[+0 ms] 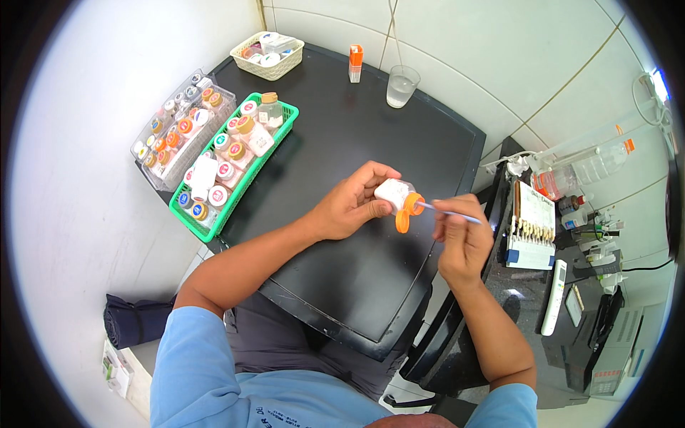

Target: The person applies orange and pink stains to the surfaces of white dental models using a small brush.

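While the left hand (pixel 351 205) wraps a small white jar (pixel 394 192) at frame centre, tipped sideways with its orange flip lid (pixel 404 218) hanging open, we read this as the dipping step. Right hand (pixel 460 239) just right of it, fingers pinched narrow on a thin brush-like tool (pixel 448 212), tip at the jar mouth. Both sit over the black table (pixel 371 143).

Next move, as we judge it: keep the jar steady and tilted, work the tip in shallow, don't knock the lid.

Hard to tell: what's in the jar, whether the tip is inside or only at the rim, and what the tip looks like. Left palm hides most of the jar body. The green basket (pixel 232 203) of small pots, centre left, is too small to sort by kind.
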Tool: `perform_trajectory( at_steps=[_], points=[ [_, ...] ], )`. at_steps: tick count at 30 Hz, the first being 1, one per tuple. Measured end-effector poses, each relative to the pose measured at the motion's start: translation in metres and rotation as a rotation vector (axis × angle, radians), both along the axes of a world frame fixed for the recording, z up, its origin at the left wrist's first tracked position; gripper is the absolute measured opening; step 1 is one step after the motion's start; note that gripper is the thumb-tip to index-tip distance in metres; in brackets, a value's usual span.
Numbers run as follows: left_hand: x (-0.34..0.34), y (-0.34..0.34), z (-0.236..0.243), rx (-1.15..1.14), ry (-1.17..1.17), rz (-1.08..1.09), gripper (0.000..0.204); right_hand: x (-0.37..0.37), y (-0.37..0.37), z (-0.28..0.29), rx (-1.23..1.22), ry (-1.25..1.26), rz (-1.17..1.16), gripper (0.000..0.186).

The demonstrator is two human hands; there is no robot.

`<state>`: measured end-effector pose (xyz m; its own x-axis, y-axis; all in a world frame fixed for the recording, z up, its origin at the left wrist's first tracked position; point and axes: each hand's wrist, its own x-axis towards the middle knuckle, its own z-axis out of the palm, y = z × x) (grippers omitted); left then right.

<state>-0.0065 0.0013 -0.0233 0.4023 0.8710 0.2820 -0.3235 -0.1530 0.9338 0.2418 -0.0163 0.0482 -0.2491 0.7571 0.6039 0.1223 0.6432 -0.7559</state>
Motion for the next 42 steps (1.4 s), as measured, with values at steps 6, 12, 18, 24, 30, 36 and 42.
perform_trajectory(
  at_steps=[6, 12, 18, 24, 30, 36, 42],
  points=[
    [0.0, 0.0, 0.003, -0.028, 0.066, -0.001, 0.053, -0.003, 0.002, 0.002, -0.031, -0.101, 0.035, 0.024],
    [-0.004, 0.0, 0.002, -0.115, 0.035, -0.06, 0.05, -0.006, 0.001, 0.002, -0.049, -0.093, -0.006, 0.022],
    [0.003, -0.003, 0.009, -0.141, -0.01, -0.084, 0.052, -0.002, 0.004, -0.002, -0.075, -0.051, -0.021, 0.024],
    [-0.002, -0.005, 0.018, -0.25, 0.085, -0.103, 0.056, -0.002, 0.004, -0.009, -0.211, -0.027, -0.005, 0.028],
    [-0.001, -0.006, 0.017, -0.19, 0.087, -0.067, 0.056, -0.001, 0.004, -0.006, -0.272, 0.036, -0.037, 0.028],
    [0.001, -0.002, 0.008, -0.185, 0.054, -0.099, 0.06, -0.002, 0.009, -0.007, -0.207, -0.054, -0.033, 0.026],
    [-0.001, -0.002, 0.01, -0.153, 0.082, -0.077, 0.069, 0.0, 0.002, 0.002, -0.112, -0.066, -0.064, 0.023]
  ],
)
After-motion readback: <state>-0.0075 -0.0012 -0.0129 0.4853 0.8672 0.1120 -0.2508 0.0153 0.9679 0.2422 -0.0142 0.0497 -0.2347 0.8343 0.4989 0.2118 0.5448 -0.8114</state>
